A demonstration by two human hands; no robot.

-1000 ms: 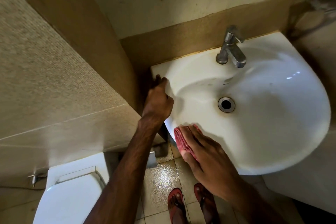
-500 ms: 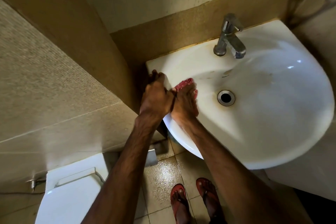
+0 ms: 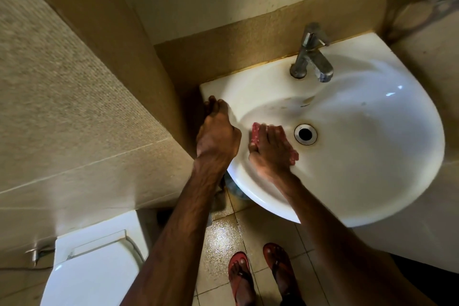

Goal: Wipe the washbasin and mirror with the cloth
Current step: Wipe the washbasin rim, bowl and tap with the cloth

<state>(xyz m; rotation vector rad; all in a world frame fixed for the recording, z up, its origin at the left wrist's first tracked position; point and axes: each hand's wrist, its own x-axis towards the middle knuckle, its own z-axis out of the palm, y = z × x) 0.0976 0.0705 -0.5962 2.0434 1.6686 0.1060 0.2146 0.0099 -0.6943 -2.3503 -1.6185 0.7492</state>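
At the far left we see a white toilet low against the tiled wall, well apart from the work. Next comes our left hand, fingers curled over the left edge of the washbasin and gripping the rim — a brace, we judge, with the forearm running up from below and the wrist roughly straight. Just beside it, our right hand lies flat, palm down, fingers spread and stretched toward the back, pressing the red cloth onto the bowl's left inner slope. The cloth shows at the fingertips and along the hand's right side, so it is pinned under the palm, not pinched. The drain sits immediately right of those fingers, the tap beyond it toward the wall. Most of the bowl lies to the right — we judge the coming stroke should sweep that way, the right hand being the nearer. The mirror is out of view.
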